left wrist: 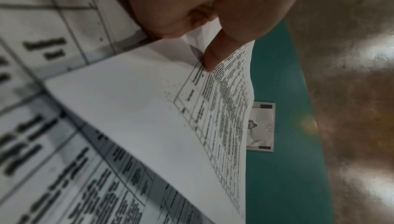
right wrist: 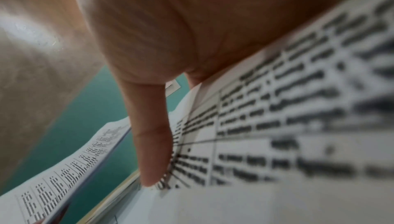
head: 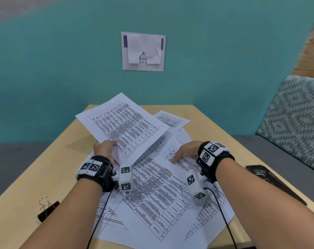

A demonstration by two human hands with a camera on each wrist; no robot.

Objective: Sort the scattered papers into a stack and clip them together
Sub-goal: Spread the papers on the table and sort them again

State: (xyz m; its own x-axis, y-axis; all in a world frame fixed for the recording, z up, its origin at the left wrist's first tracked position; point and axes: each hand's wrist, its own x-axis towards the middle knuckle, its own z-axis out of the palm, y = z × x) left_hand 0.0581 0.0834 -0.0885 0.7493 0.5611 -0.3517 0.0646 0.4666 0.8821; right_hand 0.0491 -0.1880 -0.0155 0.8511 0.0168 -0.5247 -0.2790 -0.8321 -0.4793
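Several printed sheets (head: pixel 158 191) lie scattered and overlapping on the wooden table (head: pixel 44 173). My left hand (head: pixel 106 150) pinches one printed sheet (head: pixel 123 126) by its near edge and holds it lifted and tilted above the pile; in the left wrist view my thumb (left wrist: pixel 213 59) lies on that sheet (left wrist: pixel 149 118). My right hand (head: pixel 186 151) rests on a sheet in the pile with its thumb (right wrist: pixel 153 143) straight and pressing the paper (right wrist: pixel 277 126); its other fingers are hidden. A black binder clip (head: pixel 47 209) lies at the table's near left.
A dark phone (head: pixel 271 180) lies at the table's right edge. One more sheet (head: pixel 172 119) sticks out at the far side of the pile. A teal wall with a taped notice (head: pixel 143 51) stands behind the table. A patterned cushion (head: pixel 293 119) sits at right.
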